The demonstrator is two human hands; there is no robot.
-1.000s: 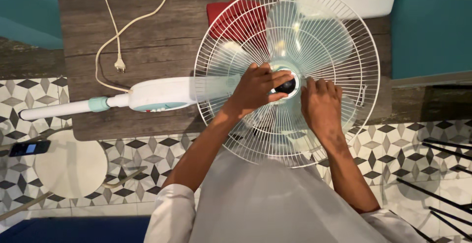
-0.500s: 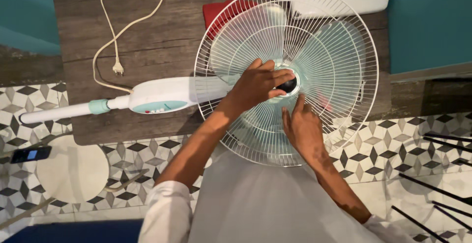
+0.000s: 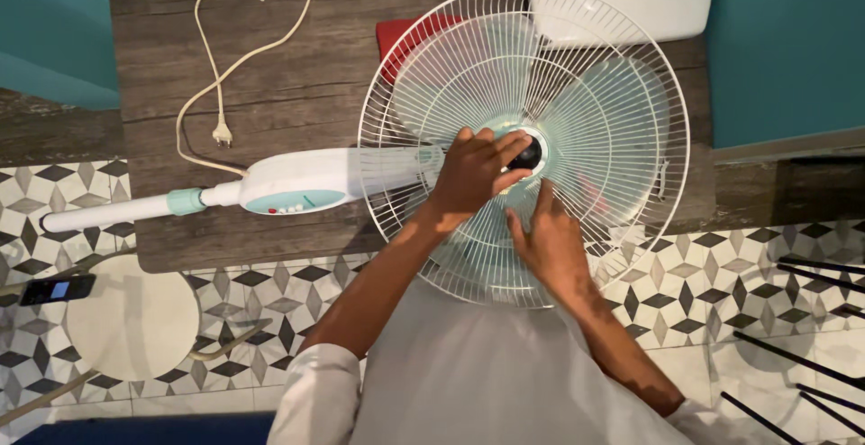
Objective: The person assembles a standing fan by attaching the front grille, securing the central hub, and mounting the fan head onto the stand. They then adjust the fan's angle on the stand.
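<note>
As the fan lies flat, both hands work from above.
Right hand (image 3: 550, 245): fingers loosely together, resting on the grille (image 3: 622, 76) nearest the body, likely steadying it.
Left hand (image 3: 473, 170): just beyond, thumb and fingers pinching the dark hub (image 3: 529, 153).
Blades (image 3: 622, 112): under the grille, around the hub.
Plug (image 3: 222, 135): far left, loose on the table (image 3: 297, 58).

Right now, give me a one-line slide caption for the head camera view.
Left hand grips the dark hub cap of a pedestal fan lying on a wooden table while the right hand steadies a translucent blade.
</note>
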